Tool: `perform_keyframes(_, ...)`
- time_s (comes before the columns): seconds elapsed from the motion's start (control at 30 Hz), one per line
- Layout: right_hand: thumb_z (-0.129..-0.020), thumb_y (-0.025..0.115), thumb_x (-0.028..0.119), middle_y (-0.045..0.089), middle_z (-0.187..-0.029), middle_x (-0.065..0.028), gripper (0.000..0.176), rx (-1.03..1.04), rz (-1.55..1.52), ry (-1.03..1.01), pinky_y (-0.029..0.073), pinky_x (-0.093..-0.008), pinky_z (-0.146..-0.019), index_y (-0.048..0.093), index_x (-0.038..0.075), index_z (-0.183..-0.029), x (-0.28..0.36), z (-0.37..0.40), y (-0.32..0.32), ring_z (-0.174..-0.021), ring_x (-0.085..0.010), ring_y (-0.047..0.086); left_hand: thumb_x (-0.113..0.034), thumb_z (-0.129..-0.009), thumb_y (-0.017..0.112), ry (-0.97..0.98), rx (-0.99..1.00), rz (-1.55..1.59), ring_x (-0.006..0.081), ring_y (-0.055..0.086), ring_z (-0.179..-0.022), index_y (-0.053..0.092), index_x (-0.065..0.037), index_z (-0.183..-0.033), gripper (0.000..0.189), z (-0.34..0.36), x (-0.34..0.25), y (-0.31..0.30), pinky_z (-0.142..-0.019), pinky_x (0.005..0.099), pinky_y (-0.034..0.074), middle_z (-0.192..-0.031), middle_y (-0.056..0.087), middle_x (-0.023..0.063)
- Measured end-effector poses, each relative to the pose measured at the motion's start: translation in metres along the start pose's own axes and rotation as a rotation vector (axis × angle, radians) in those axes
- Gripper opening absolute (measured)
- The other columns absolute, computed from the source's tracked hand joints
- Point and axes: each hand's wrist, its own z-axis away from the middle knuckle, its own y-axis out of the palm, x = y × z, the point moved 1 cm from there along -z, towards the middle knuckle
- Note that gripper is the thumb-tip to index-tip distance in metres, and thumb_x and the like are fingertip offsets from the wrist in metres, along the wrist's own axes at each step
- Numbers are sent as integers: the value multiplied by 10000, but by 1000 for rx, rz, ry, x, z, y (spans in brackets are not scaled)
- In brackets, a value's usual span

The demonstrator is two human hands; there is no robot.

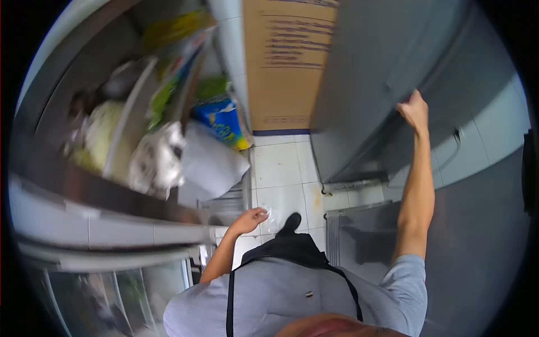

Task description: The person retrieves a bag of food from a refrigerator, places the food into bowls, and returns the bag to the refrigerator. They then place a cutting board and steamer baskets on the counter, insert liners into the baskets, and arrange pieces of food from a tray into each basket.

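My right hand (414, 112) reaches far out to the right, its fingers closed at the edge of a tall grey refrigerator door (387, 73). Low in the middle, my left hand (250, 221) pinches a thin, see-through plastic bag (274, 218) that hangs over the floor tiles. The bag is hard to make out against the pale floor, and its contents, if any, do not show.
A tall cardboard box (289, 73) stands at the back. Shelves on the left hold a blue and yellow packet (222, 121), a white sack (210, 160) and crumpled white bags (157, 160). Another grey metal unit (477, 247) is at my right. White tiles (278, 168) cover the floor.
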Motion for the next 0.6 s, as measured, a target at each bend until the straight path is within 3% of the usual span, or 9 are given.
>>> perform_keyframes(0.13, -583, 701, 182, 638, -819, -222, 400, -43, 30, -64, 511, -448, -693, 557, -24, -895, 30, 28, -11, -799, -409, 633, -291, -904, 622, 297, 6, 204, 159, 587, -743, 591, -18, -1203, 407, -111, -85, -12, -709, 296, 476, -801, 638, 97)
perform_keyframes(0.17, -611, 665, 92, 648, -797, -176, 370, 45, -6, -84, 533, -374, -666, 569, -26, -948, 40, 35, -6, -753, -265, 668, -260, -901, 635, 358, -33, 267, 148, 582, -744, 574, -12, -1224, 412, -142, -115, -14, -707, 285, 472, -801, 633, 83)
perform_keyframes(0.2, -631, 629, 24, 665, -819, -138, 310, 164, -132, -245, 551, -353, -673, 582, 3, -937, 32, 36, 14, -759, -214, 674, -239, -885, 663, 407, -16, 205, 157, 611, -770, 498, -16, -1308, 506, -175, -127, -18, -730, 283, 486, -841, 652, 90)
perform_keyframes(0.23, -665, 628, -23, 684, -850, -107, 329, 285, -326, -465, 554, -346, -711, 575, 25, -986, 44, 43, 19, -791, -204, 678, -268, -853, 701, 374, -44, 203, 193, 616, -858, 464, 2, -1328, 595, -199, -140, -20, -783, 310, 486, -937, 643, 122)
perform_keyframes(0.27, -722, 633, -42, 694, -907, -101, 386, 558, -633, -498, 545, -344, -740, 548, 53, -1086, 63, 53, 24, -827, -201, 677, -296, -820, 738, 337, -84, 214, 229, 621, -946, 430, 20, -1347, 687, -221, -148, -21, -836, 338, 485, -1033, 635, 154)
perform_keyframes(0.3, -785, 640, 0, 691, -957, -112, 412, 696, -547, -452, 535, -341, -755, 507, 64, -1170, 67, 54, 35, -846, -204, 674, -320, -772, 775, 398, -227, 46, 275, 576, -1052, 395, 39, -1362, 788, -244, -149, -25, -902, 368, 459, -1141, 581, 192)
perform_keyframes(0.37, -805, 653, 117, 685, -900, -141, 416, 579, -211, -426, 508, -374, -715, 499, 43, -1185, 70, 49, 33, -822, -293, 665, -392, -648, 849, 465, -415, -73, 379, 409, -1273, 335, 98, -1379, 1019, -281, -131, -42, -1064, 424, 342, -1377, 408, 269)
perform_keyframes(0.5, -843, 630, 127, 679, -857, -142, 258, 269, -200, -136, 508, -367, -694, 593, 22, -1075, 29, 7, 29, -769, -264, 660, -238, -542, 895, 182, -573, 286, 355, 443, -1226, 348, 99, -1355, 1036, -297, -94, -104, -1058, 396, 339, -1350, 443, 250)
perform_keyframes(0.6, -837, 625, 132, 664, -837, -164, 229, 11, -252, -199, 510, -373, -678, 614, 7, -1029, 47, -14, 15, -744, -280, 651, -68, -525, 885, 255, -766, 196, 337, 474, -1082, 426, 13, -1146, 777, -302, -67, -152, -959, 395, 365, -1143, 494, 197)
